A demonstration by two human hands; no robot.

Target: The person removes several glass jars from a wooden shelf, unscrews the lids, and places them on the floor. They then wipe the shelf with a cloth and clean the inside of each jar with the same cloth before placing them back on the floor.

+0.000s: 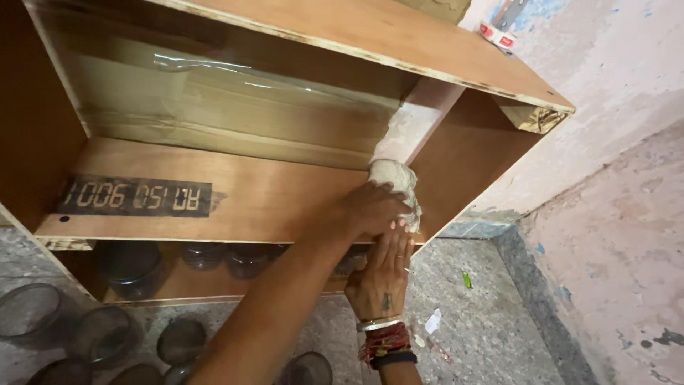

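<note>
Looking down from the head camera, a wooden plywood shelf unit (pixel 235 192) fills the upper left. Under its lower board stand several dark, clear glass jars (pixel 132 267); more round jars (pixel 107 331) sit on the grey speckled floor (pixel 491 321) at the near left. Whether any jar holds anything cannot be made out, and those at the bottom edge are cut off.

A crumpled off-white cloth wad (pixel 397 180) lies on the shelf board at its right end, against the pale upright divider (pixel 417 117). The left hand (pixel 370 207) lies over the cloth's near left part, fingers curled down onto it in a loose grip; most of the wad shows beyond the knuckles, toward the far right. The right hand (pixel 381 274), with bangles and red thread at the wrist, rests against the front edge of the board just below, fingers (pixel 399 239) straight and together, closed on nothing. Its fingertips sit just beneath the cloth.

A roll of tape (pixel 496 34) sits on the top board at the far right.
</note>
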